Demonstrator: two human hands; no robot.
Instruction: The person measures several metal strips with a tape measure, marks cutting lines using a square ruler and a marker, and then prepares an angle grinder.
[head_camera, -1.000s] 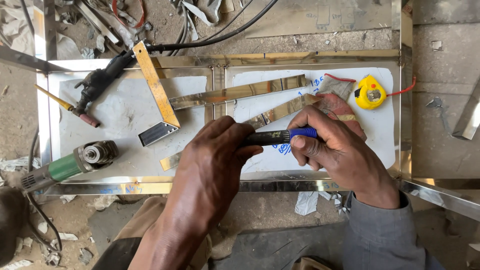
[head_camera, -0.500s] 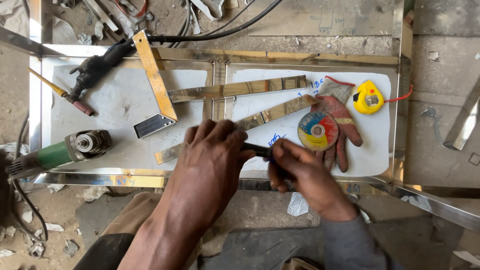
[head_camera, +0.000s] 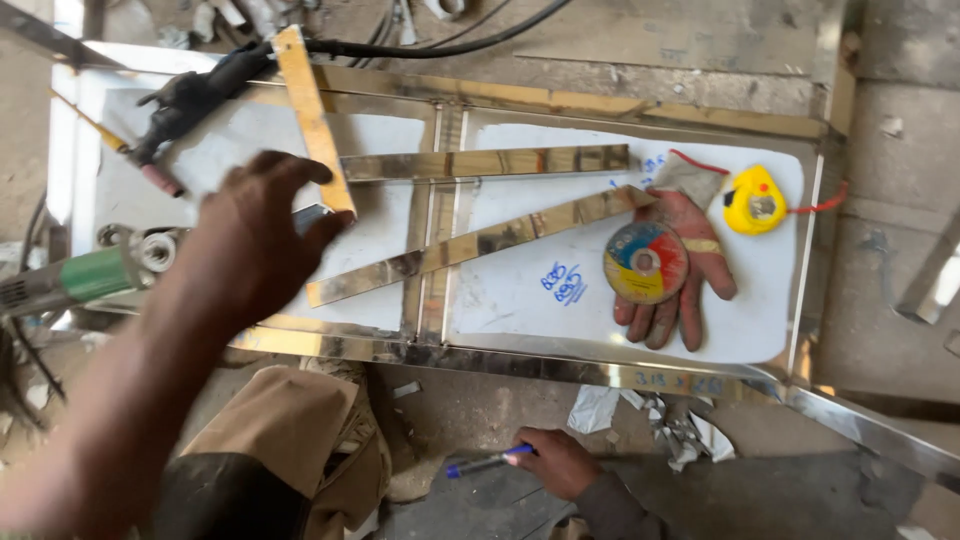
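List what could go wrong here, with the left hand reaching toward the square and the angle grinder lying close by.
1. The left hand hovers by the try square; its sleeve could brush the angle grinder lying at the frame's edge, perhaps knocking it off.
2. The slanted steel strip lies loose on the panel; a nudge might shift it off its marks.
3. The right hand holds a blue pen low, away from the work, leaving nothing steadying the strips.
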